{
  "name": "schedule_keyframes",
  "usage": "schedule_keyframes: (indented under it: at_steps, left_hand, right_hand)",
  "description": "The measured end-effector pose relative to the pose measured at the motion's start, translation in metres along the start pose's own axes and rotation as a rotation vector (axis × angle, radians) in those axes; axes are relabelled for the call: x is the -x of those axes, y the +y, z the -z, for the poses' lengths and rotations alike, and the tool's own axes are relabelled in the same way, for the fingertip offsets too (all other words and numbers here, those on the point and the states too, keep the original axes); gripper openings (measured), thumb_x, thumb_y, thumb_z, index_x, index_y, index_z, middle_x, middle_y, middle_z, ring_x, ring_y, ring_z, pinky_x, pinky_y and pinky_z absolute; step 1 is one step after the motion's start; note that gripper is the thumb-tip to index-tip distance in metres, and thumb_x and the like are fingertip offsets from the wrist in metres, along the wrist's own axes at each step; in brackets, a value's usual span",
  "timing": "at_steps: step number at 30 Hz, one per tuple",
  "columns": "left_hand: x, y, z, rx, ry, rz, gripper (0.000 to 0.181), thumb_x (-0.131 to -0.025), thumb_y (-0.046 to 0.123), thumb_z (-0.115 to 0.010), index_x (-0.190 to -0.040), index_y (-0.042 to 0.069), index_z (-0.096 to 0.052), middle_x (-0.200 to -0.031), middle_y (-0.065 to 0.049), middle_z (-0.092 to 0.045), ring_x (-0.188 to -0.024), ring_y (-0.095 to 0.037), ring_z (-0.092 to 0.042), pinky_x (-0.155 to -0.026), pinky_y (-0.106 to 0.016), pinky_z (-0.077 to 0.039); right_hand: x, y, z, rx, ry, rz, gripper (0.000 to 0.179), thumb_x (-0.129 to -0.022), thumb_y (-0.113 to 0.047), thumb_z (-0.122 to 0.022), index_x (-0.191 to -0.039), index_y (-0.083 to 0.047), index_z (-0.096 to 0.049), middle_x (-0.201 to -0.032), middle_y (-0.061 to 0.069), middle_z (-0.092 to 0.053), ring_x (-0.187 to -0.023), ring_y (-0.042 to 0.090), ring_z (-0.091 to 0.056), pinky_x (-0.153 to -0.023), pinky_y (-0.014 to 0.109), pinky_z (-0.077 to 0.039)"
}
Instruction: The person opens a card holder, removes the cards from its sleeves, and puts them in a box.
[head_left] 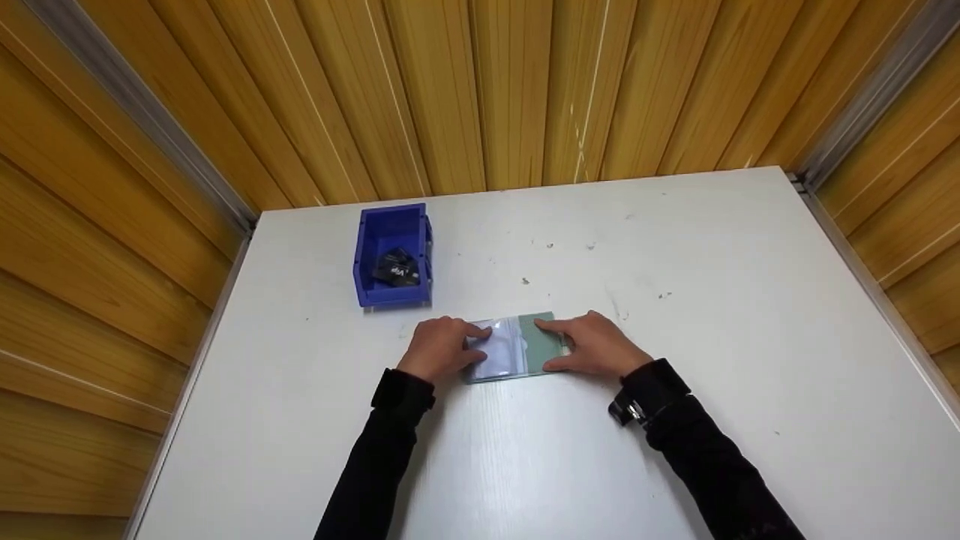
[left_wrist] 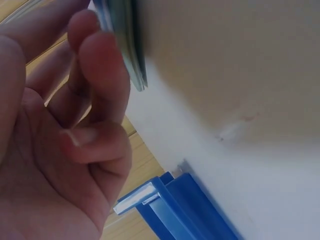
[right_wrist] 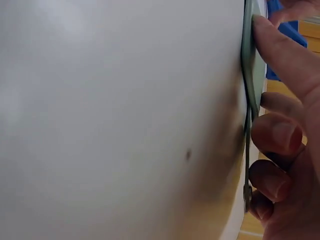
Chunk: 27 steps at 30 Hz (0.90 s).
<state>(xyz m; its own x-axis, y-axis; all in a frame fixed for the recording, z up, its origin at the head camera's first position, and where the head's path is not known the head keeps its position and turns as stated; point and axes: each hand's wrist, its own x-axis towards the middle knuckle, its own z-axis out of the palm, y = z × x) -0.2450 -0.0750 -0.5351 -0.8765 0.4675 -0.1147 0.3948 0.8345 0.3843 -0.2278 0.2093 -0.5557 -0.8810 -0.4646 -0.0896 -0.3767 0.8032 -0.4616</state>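
On the white table lies a flat green holder (head_left: 538, 346) with a clear plastic pocket (head_left: 501, 346) over its left part. My left hand (head_left: 439, 349) holds its left end, thumb and index finger over the clear pocket. From the other side, my right hand (head_left: 598, 345) holds the green end, index finger on top and thumb near the front edge. In the right wrist view, a thin strap (right_wrist: 247, 155) with a small metal snap (right_wrist: 247, 194) sticks out beside my curled fingers. The layered edge of the holder (left_wrist: 131, 55) shows at my left fingertips in the left wrist view.
A blue bin (head_left: 396, 297) with several small black packets (head_left: 396, 268) stands behind my left hand. Yellow wood-patterned walls (head_left: 517, 97) border the white table (head_left: 720, 300) at the back and sides. Dark specks mark its surface.
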Motion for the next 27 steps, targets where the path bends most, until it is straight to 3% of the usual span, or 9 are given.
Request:
schedule_keyframes:
  at_steps: [3, 6, 12, 18, 22, 25, 27]
  left_hand:
    - [0.000, -0.002, 0.000, 0.002, 0.005, -0.003, 0.042, -0.087, 0.030, -0.084, -0.128, 0.023, -0.075, -0.082, 0.001, -0.075, -0.070, -0.012, -0.050, -0.067, -0.029, -0.037]
    - [0.001, -0.004, 0.000, 0.007, 0.006, -0.005, 0.042, -0.088, 0.030, -0.084, -0.129, 0.023, -0.074, -0.080, -0.001, -0.074, -0.072, -0.015, -0.051, -0.068, -0.031, -0.038]
    - [0.002, -0.006, -0.002, 0.017, 0.012, 0.011, 0.043, -0.088, 0.032, -0.083, -0.129, 0.024, -0.073, -0.113, -0.004, -0.079, -0.100, -0.021, -0.072, -0.083, -0.038, -0.051]
    - [0.004, -0.007, -0.001, 0.058, 0.017, 0.014, 0.042, -0.088, 0.032, -0.083, -0.128, 0.023, -0.074, -0.111, -0.004, -0.079, -0.103, -0.025, -0.072, -0.088, -0.041, -0.052]
    - [0.003, -0.008, -0.002, 0.049, 0.021, -0.003, 0.043, -0.089, 0.031, -0.082, -0.130, 0.023, -0.073, -0.119, -0.004, -0.077, -0.108, -0.022, -0.071, -0.090, -0.040, -0.053]
    - [0.004, -0.010, -0.002, 0.029, 0.020, -0.028, 0.042, -0.091, 0.032, -0.081, -0.132, 0.025, -0.072, -0.097, -0.003, -0.079, -0.087, -0.016, -0.066, -0.080, -0.035, -0.048]
    - [0.004, -0.012, 0.000, 0.017, 0.034, -0.053, 0.041, -0.092, 0.034, -0.079, -0.131, 0.026, -0.073, -0.078, 0.000, -0.071, -0.074, -0.013, -0.055, -0.073, -0.032, -0.041]
  right_hand:
    - [0.001, 0.007, 0.002, -0.010, 0.006, -0.018, 0.078, -0.078, -0.048, -0.088, -0.146, -0.022, -0.061, -0.087, 0.005, -0.072, -0.077, 0.017, -0.047, -0.090, 0.040, -0.044]
    - [0.001, 0.012, 0.003, -0.030, 0.004, -0.034, 0.079, -0.077, -0.049, -0.090, -0.146, -0.022, -0.061, -0.070, -0.002, -0.056, -0.075, 0.017, -0.043, -0.084, 0.036, -0.041]
    - [0.003, 0.018, 0.004, -0.052, -0.002, -0.049, 0.081, -0.076, -0.047, -0.091, -0.146, -0.021, -0.061, -0.068, -0.007, -0.037, -0.071, 0.014, -0.038, -0.073, 0.031, -0.034]
    - [0.005, 0.019, 0.008, -0.088, 0.001, -0.020, 0.081, -0.076, -0.045, -0.091, -0.146, -0.020, -0.060, -0.064, -0.007, -0.044, -0.062, 0.009, -0.038, -0.065, 0.026, -0.034]
    - [0.004, 0.019, 0.008, -0.094, 0.000, -0.028, 0.081, -0.077, -0.044, -0.091, -0.147, -0.020, -0.060, -0.064, -0.006, -0.045, -0.062, 0.009, -0.037, -0.064, 0.026, -0.033]
    - [0.004, 0.017, 0.008, -0.089, -0.003, -0.036, 0.082, -0.076, -0.045, -0.091, -0.148, -0.021, -0.059, -0.066, -0.006, -0.046, -0.064, 0.009, -0.038, -0.065, 0.026, -0.033]
    - [0.003, 0.015, 0.009, -0.090, -0.006, -0.035, 0.084, -0.076, -0.046, -0.091, -0.148, -0.021, -0.058, -0.068, -0.006, -0.047, -0.064, 0.009, -0.040, -0.066, 0.027, -0.034]
